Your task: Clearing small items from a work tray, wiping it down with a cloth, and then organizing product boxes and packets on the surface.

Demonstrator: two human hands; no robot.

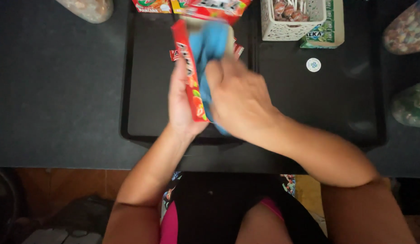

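My left hand (180, 101) holds a long, flat red candy box (190, 74) upright on its edge above a black tray (144, 77). My right hand (239, 97) presses a blue cloth (209, 43) against the box's inner side; the hand and cloth are motion-blurred. The cloth's lower end hangs out below my right hand. Small red packets (174, 55) lie on the tray behind the box, partly hidden.
A white perforated basket (289, 27) of wrapped lollipops stands at the back right beside a green carton (329, 34). A round white cap (313, 64) lies on the second tray. Red boxes (210, 8) line the back; bagged sweets (409, 29) sit at right.
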